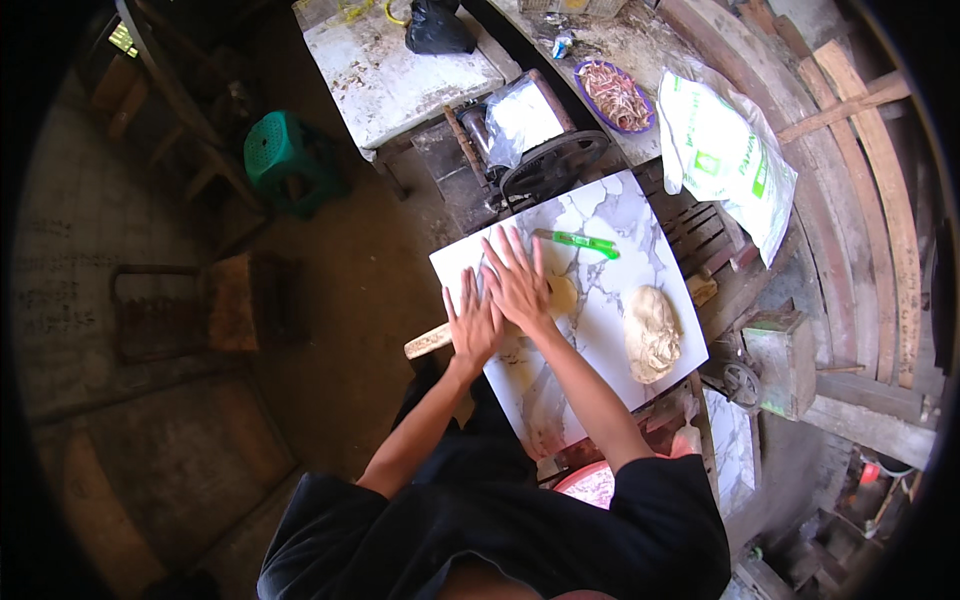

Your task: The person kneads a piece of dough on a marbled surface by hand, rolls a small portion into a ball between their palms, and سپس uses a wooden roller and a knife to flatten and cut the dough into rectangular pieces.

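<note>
My left hand [474, 318] and my right hand [518, 280] lie side by side over the left part of a white marble-patterned board [520, 385], palms down and fingers stretched out. A wooden stick [428, 342] juts out beyond the board's left edge beside my left hand; its other end is hidden under my hands, and I cannot tell how far it reaches. Next to my right hand lies a flat, pale round of dough [564, 295], partly covered. Further right rests a large oblong lump of dough [652, 335]. A green box cutter [580, 242] lies beyond my right fingers.
Past the board's far edge stands a hand-cranked roller machine [520, 120] with a dark wheel. A purple-rimmed bowl [614, 97], a white sack [728, 155] and a black plastic bag [438, 28] sit beyond. A green stool [280, 158] is on the floor at left.
</note>
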Motion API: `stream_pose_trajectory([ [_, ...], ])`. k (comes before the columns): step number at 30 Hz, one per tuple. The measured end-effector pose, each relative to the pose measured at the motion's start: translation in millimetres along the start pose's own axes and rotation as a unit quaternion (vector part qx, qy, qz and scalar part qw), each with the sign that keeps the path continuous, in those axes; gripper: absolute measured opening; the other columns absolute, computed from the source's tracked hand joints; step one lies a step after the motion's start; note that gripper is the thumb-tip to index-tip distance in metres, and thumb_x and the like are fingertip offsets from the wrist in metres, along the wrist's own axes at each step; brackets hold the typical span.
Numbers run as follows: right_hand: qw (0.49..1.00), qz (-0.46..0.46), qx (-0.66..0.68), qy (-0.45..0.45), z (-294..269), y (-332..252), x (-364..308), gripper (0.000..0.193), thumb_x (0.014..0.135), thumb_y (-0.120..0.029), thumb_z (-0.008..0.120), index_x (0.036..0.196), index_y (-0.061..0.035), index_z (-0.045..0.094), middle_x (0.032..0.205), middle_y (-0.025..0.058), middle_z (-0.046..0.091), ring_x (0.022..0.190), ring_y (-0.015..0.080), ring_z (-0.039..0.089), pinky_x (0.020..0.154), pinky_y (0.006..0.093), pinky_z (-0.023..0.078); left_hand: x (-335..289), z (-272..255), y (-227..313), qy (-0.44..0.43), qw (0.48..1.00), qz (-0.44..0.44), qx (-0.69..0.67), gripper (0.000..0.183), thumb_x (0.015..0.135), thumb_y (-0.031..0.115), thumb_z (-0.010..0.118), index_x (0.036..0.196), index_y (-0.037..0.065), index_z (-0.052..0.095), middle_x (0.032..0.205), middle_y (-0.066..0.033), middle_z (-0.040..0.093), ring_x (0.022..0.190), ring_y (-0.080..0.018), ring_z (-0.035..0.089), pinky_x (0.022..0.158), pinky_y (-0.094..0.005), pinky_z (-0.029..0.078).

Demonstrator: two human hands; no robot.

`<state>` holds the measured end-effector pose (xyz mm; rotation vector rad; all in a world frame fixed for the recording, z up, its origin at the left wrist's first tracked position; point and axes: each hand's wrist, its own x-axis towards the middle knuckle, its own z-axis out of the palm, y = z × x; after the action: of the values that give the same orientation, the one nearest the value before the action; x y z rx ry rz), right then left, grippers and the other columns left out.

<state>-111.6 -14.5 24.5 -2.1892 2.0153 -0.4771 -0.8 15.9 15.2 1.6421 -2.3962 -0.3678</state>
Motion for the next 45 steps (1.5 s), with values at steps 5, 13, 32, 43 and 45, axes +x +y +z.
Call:
stream_pose_trajectory([
  [5,0.997,0.044,-0.041,-0.044,-12.4,2.0,-56.8,0.046,0.083,-0.031,0.037,0.128,-0.0219,0.032,0.135,0.0078,0.024,0.125,0.0247,0.019,0.101,0.0479,0.006,-38.5,-4.5,22.5,-0.016,0.999,0.029,0.0,0.049,0.084,0.026,0.029,0.129,0.005,0.027,0.133,-0.0134,0.026,0.127,-0.0217,0.017,0.1,-0.048,0.003],
  [13,0.999,0.006,-0.04,0.025,4.6,7.5,50.9,0.05,0.086,-0.036,0.033,0.131,-0.0176,0.023,0.137,0.009,0.016,0.127,0.0222,0.014,0.101,0.0459,0.007,51.0,-7.6,-7.0,0.012,0.997,-0.015,0.078,0.05,0.084,0.025,0.027,0.129,0.005,0.026,0.135,-0.0143,0.022,0.128,-0.024,0.011,0.102,-0.0468,0.002],
  [32,0.999,-0.043,-0.001,0.028,1.7,14.9,52.2,0.047,0.087,-0.036,0.032,0.13,-0.0178,0.027,0.135,0.0088,0.022,0.126,0.0227,0.018,0.101,0.0444,0.01,53.1,-3.8,-7.1,0.004,1.0,-0.014,0.024,0.049,0.085,0.027,0.028,0.127,0.004,0.029,0.134,-0.0143,0.024,0.127,-0.0236,0.013,0.101,-0.0462,0.005],
  [43,0.999,-0.006,0.0,-0.034,-18.0,-2.4,-63.5,0.045,0.086,-0.034,0.033,0.127,-0.0181,0.034,0.134,0.0036,0.026,0.125,0.0221,0.02,0.102,0.0452,0.007,-37.6,-10.2,17.7,-0.017,0.998,0.057,0.034,0.05,0.08,0.021,0.037,0.127,0.005,0.03,0.134,-0.0084,0.026,0.126,-0.0229,0.018,0.101,-0.0451,0.01],
  [45,1.0,-0.017,0.0,-0.002,-10.1,4.5,-35.6,0.044,0.086,-0.035,0.032,0.126,-0.0181,0.036,0.134,0.0061,0.027,0.125,0.0234,0.021,0.101,0.0447,0.009,-13.8,-10.4,13.6,-0.013,0.999,0.045,0.027,0.049,0.08,0.021,0.037,0.127,0.007,0.032,0.134,-0.0078,0.026,0.126,-0.0235,0.018,0.101,-0.0453,0.009],
])
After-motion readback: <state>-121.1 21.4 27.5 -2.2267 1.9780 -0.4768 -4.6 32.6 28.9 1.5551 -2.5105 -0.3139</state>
